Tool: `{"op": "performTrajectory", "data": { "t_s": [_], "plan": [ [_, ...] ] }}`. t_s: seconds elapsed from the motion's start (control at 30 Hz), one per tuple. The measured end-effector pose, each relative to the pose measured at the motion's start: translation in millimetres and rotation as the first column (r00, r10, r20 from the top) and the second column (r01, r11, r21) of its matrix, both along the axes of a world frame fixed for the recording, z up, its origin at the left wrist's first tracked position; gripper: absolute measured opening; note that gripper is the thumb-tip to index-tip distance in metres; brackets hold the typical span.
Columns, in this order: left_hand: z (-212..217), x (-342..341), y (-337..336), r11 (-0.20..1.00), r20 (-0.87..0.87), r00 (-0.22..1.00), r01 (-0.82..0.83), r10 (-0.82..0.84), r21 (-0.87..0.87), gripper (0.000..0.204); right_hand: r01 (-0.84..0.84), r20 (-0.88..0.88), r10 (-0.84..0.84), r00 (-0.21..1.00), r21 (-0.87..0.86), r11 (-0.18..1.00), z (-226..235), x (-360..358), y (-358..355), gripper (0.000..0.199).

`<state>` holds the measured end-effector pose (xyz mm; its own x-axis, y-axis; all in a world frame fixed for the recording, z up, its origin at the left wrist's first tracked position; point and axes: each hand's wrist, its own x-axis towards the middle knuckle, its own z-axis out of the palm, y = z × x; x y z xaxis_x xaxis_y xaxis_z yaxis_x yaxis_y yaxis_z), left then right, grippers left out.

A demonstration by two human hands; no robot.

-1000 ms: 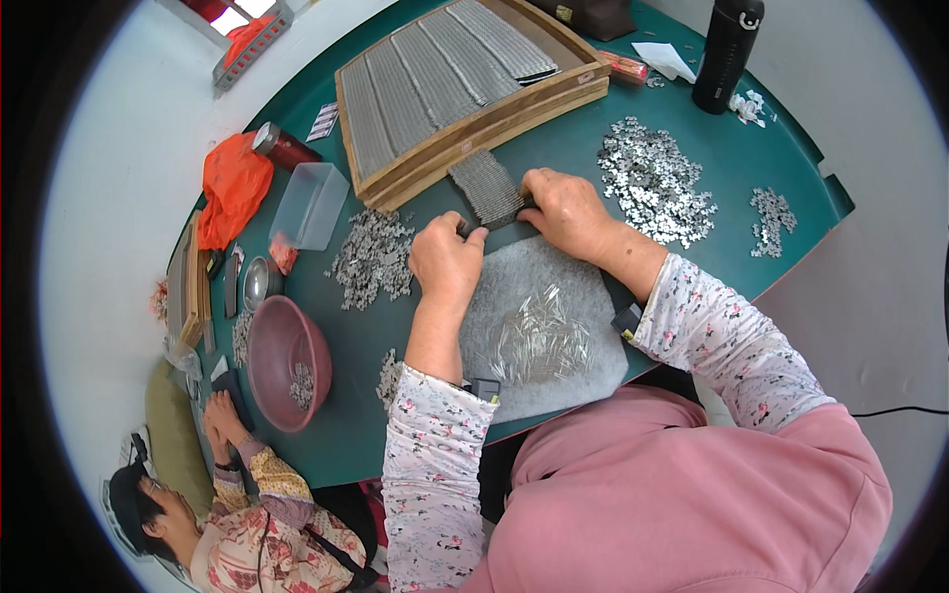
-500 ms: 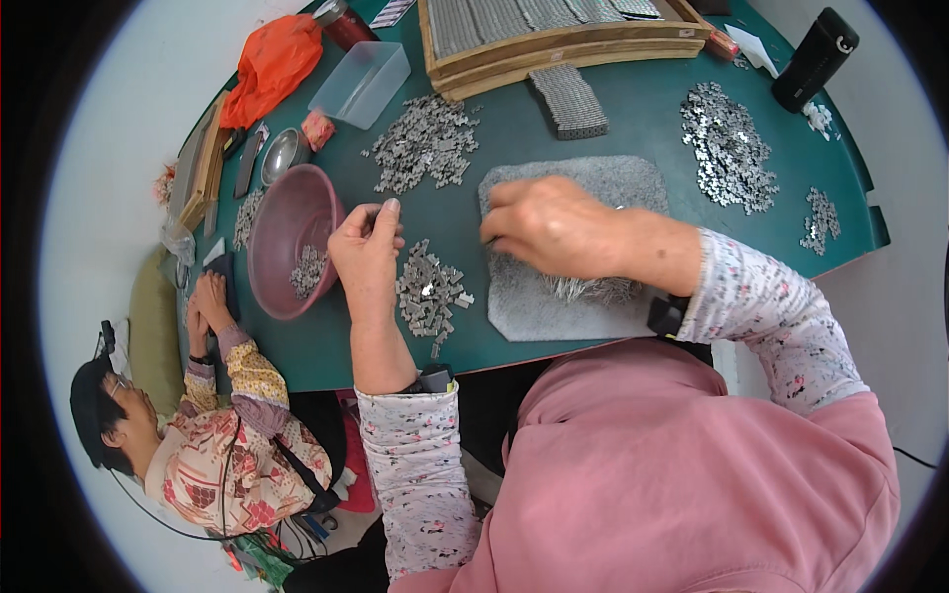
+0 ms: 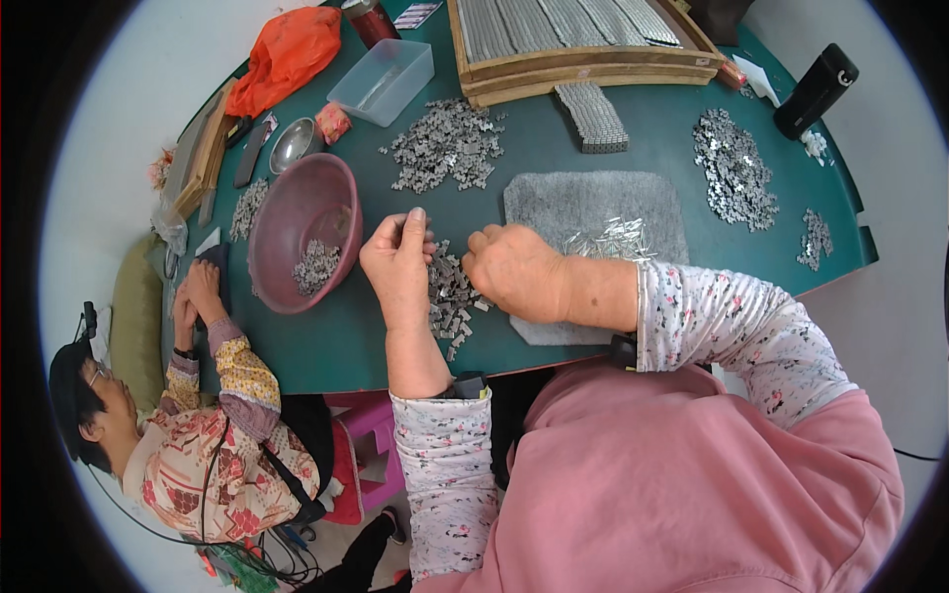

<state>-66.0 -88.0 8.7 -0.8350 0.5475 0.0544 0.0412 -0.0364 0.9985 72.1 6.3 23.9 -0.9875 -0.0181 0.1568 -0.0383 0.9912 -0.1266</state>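
At frame centre, left hand point(image 3: 397, 259) pinches, right hand point(image 3: 514, 272) curls over small grey metal clips point(image 3: 450, 296); sorting step, next needs clean pickup.

This is looking like a small piecework workshop. A green table point(image 3: 633, 138) is carrying heaps of small metal parts point(image 3: 447, 150), with more lying just beside the left hand point(image 3: 397, 262). Beyond both hands a wooden tray point(image 3: 583, 49) is holding finished rows. Left of the left hand a maroon bowl point(image 3: 301, 229) is holding parts, and a second worker point(image 3: 198, 445) is sitting alongside.
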Motion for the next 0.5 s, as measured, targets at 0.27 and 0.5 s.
{"op": "performTrajectory", "data": {
  "t_s": [0.27, 0.5],
  "plan": [
    [0, 4, 5, 1.0, 0.014, 1.0, -0.015, 0.015, 0.003, 0.016, -0.043, 0.029, 0.044, 0.999, -0.024, 0.999, -1, -7, 5, 0.021],
    [9, 11, 8, 1.0, -0.006, 1.0, -0.008, 0.008, -0.021, 0.015, -0.122, -0.154, 0.094, 0.984, -0.187, 0.975, 0, -5, 24, 0.018]
  ]
}}
